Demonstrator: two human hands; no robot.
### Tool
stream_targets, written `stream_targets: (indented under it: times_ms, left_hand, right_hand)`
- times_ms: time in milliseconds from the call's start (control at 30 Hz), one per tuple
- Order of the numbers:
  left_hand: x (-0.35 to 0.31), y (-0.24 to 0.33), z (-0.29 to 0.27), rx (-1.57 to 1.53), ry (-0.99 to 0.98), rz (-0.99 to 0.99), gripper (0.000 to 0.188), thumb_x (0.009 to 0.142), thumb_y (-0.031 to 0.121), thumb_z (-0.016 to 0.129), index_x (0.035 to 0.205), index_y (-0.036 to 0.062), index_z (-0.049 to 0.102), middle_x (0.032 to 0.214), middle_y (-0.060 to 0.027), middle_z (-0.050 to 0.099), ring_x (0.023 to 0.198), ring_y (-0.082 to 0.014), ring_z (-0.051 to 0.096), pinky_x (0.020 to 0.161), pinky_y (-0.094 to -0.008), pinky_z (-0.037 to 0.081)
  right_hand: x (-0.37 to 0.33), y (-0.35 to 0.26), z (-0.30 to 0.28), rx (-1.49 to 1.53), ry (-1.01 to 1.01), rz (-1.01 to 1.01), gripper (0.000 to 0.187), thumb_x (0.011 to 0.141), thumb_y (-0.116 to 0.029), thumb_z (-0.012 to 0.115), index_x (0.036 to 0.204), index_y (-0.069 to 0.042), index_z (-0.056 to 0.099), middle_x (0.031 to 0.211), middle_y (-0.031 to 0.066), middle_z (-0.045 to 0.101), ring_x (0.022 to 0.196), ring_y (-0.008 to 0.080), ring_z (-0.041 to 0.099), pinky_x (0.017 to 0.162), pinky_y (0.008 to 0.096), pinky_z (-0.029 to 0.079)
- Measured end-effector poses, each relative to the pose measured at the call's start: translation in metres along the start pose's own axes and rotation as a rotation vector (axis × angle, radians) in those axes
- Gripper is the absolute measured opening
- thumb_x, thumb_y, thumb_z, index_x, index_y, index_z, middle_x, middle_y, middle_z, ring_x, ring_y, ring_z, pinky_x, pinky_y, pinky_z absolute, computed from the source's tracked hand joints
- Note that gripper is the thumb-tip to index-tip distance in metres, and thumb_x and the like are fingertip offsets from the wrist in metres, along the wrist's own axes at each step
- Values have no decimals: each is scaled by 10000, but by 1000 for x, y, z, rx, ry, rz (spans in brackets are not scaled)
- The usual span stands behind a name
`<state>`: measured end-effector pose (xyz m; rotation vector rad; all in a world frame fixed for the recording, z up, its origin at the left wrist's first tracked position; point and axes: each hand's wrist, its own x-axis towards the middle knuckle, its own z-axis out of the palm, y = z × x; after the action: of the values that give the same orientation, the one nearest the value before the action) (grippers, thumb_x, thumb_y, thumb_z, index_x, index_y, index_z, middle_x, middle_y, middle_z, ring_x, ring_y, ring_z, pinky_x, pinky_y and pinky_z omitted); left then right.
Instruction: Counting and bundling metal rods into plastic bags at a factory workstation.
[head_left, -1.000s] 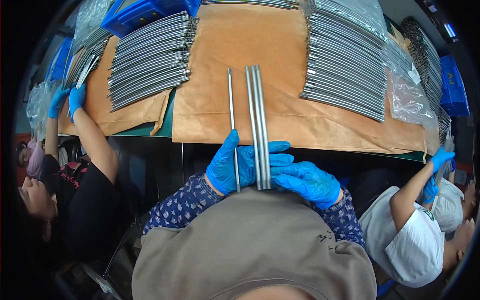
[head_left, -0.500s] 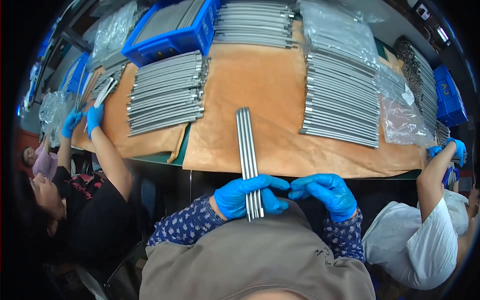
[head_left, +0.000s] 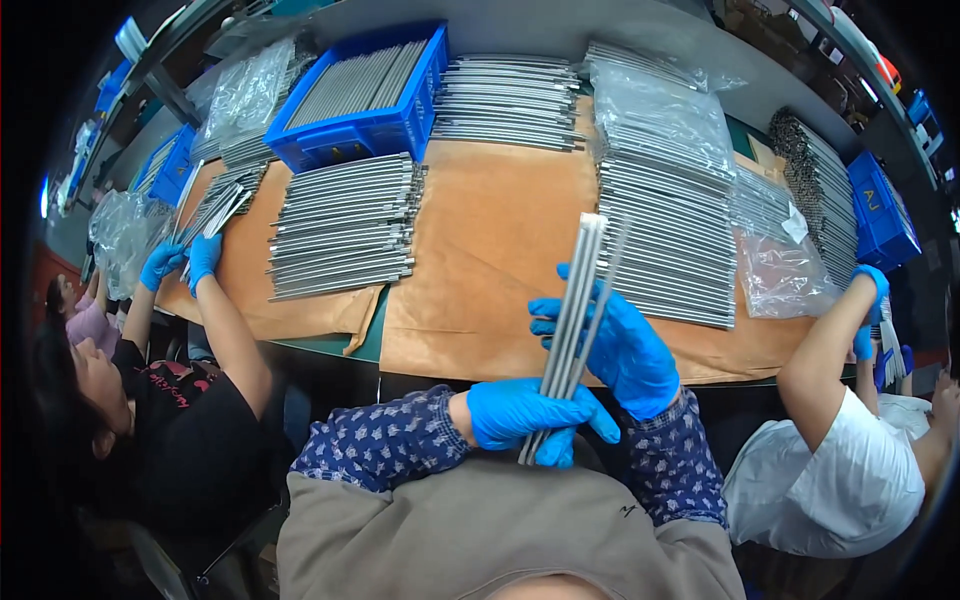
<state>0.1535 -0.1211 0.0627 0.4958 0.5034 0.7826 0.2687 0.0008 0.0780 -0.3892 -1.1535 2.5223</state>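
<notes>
Blue-gloved, my left hand (head_left: 525, 414) is closed round the lower part of several slim grey metal rods (head_left: 571, 320). They stand tilted, tops leaning right, in front of the table's near edge. One rod at the bundle's right side is blurred and splays away from the others. My right hand (head_left: 632, 352), also in a blue glove, is behind the rods with its fingers stretched out and apart. Its fingertips show to the left of the bundle. Whether it touches the rods I cannot tell.
Brown paper (head_left: 480, 260) covers the table. Stacks of rods lie left (head_left: 345, 230) and right (head_left: 665, 240), the right one partly under clear plastic (head_left: 660, 110). A blue bin (head_left: 365, 135) holds more rods. Co-workers sit left (head_left: 190, 390) and right (head_left: 830, 470), handling rods.
The bundle has moved up and right, and its tops now lean right. My right hand has risen from beside my left hand to behind the rods. The view has shifted slightly.
</notes>
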Motion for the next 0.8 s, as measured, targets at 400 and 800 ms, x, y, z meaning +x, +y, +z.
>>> stream_targets:
  times_ms: [400,800]
  left_hand:
    - [7,70,0,104,308,375,180,810,-25,518,900,103,606,740,35,580,593,-54,511,515,-208,414]
    - [66,113,-17,177,-25,265,179,819,10,523,963,101,577,817,11,570,678,-80,511,581,-224,419]
  right_hand:
    - [19,-46,75,-575,-110,-367,260,755,-103,673,983,4,608,867,60,623,831,133,576,767,246,447]
    - [77,-5,45,-1060,-391,-465,235,755,-172,669,976,-100,634,851,72,647,730,182,614,678,270,486]
